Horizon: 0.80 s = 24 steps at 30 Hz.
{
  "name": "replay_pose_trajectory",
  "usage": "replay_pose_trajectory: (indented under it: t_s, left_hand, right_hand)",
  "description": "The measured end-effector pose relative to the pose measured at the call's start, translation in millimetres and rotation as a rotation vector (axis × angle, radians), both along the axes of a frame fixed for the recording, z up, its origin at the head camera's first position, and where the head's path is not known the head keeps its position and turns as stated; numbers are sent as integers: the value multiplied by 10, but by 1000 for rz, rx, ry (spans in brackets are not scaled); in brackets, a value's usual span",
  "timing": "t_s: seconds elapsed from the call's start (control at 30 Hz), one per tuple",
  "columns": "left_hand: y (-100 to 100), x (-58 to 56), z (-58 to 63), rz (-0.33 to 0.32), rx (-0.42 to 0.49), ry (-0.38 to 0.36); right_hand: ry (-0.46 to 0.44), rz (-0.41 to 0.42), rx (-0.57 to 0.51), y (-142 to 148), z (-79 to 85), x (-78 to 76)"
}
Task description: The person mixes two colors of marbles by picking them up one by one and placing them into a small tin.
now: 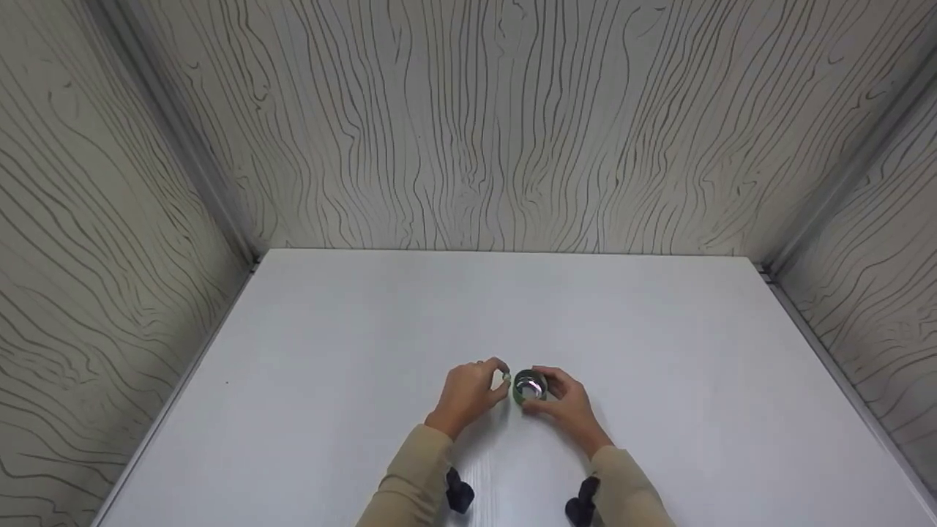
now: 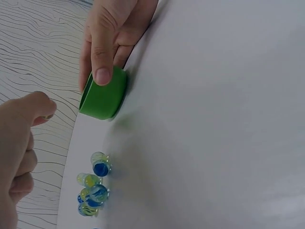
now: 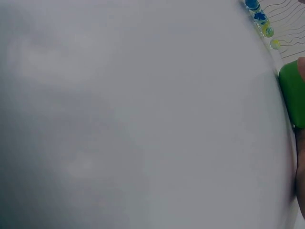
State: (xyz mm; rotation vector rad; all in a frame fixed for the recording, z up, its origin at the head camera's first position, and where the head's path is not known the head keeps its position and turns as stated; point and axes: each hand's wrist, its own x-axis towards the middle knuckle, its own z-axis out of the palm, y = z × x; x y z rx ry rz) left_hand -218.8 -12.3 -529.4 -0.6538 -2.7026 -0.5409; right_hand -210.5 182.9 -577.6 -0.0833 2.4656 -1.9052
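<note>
My right hand (image 1: 569, 406) grips a small green cup (image 2: 106, 98) from its right side, with the thumb on the outer wall near the rim. The cup's shiny silver inside shows from above, and its base stands at the white table. Just left of the cup, my left hand (image 1: 468, 395) pinches a small pale marble (image 1: 506, 376) between thumb and forefinger, close beside the rim. In the left wrist view the curled fingers hide most of that marble. Several clear glass marbles (image 2: 93, 188) with blue and yellow swirls lie in a cluster on the table.
The white table (image 1: 329, 329) meets a wood-grain patterned wall (image 1: 468, 132) at the back, with matching side panels. A dark wrist mount (image 1: 459, 494) hangs beside each beige sleeve (image 1: 410, 476).
</note>
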Motion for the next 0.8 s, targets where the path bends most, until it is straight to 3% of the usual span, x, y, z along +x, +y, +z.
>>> replay_pose_trajectory:
  t_s: [0.2,0.5,0.8]
  left_hand:
    - [39,3,-8,-11,-16,-16]
    - [91,-13,-72,-28,-44,84]
    - [146,1,-54,-16,-79,33]
  right_hand:
    - [7,-3,12,-4,-16,-5]
    - [21,15,-3,9,-27,-17]
    - [12,9,-13,6,-12,-6]
